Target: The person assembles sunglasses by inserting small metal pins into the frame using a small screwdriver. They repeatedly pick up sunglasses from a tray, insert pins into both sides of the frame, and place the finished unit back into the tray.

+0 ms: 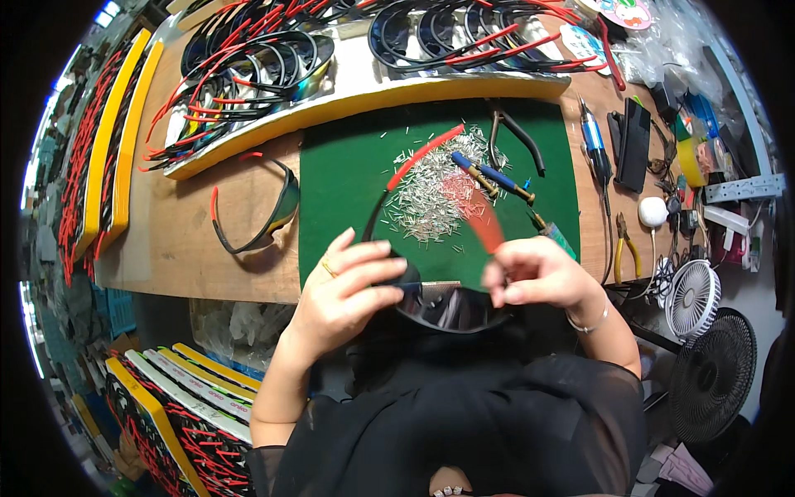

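Head view: the left hand (344, 290) grips the dark sunglasses (439, 306) at the lens edge, fingers curled, while the right hand (538, 277) pinches its red temple arm (484, 219) at the hinge. Just beyond both hands lies a pile of metal pins (431, 190) on the green mat (348, 174). Holding the frame steady while aligning the hinge would likely help.

dark wraparound sunglasses (443, 308) lower centre of frame, lens curved and glossy, red temple arm (483, 219) blurry, sticking up toward the middle
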The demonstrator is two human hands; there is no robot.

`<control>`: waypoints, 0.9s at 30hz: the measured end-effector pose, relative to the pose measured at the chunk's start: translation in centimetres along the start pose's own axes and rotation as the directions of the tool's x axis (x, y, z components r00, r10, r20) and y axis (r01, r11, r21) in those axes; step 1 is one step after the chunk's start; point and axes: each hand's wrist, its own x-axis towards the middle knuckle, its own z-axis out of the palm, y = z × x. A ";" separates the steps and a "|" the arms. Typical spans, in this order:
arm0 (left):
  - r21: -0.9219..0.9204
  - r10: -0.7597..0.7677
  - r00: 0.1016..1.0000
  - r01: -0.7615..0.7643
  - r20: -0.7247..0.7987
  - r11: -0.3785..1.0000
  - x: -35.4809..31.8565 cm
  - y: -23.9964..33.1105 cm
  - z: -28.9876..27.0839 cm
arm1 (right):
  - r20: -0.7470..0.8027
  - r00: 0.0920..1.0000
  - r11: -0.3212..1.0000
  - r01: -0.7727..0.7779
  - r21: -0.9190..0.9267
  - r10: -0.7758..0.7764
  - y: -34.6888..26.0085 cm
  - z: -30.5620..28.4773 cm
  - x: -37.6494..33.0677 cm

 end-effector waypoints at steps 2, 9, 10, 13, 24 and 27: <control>-0.099 -0.130 0.980 0.116 -0.152 0.988 0.3 0.2 1.3 | -0.028 0.957 0.951 0.285 -0.116 -0.290 -0.1 0.6 -1.4; -0.711 -0.439 0.578 0.413 0.688 -0.569 -0.7 6.5 8.6 | 0.289 0.813 0.110 0.392 -0.913 -0.505 1.8 4.4 -1.1; -0.672 -0.439 0.527 0.422 0.728 -0.609 -0.2 6.8 8.8 | 0.305 0.783 0.013 0.371 -0.928 -0.542 2.9 4.5 -0.8; -0.659 -0.413 0.555 0.371 0.722 -0.654 0.7 6.3 10.3 | 0.340 0.746 -0.121 0.333 -0.935 -0.573 5.1 4.5 -0.9; -0.505 -0.365 0.364 0.735 0.857 -0.452 -0.2 7.1 11.4 | 0.016 0.687 0.051 0.078 -0.996 -0.726 0.0 0.0 0.4; -0.444 -0.368 0.297 0.788 0.881 -0.426 0.5 7.3 11.4 | 0.265 0.637 -0.275 0.086 -0.958 -0.723 1.0 0.6 0.8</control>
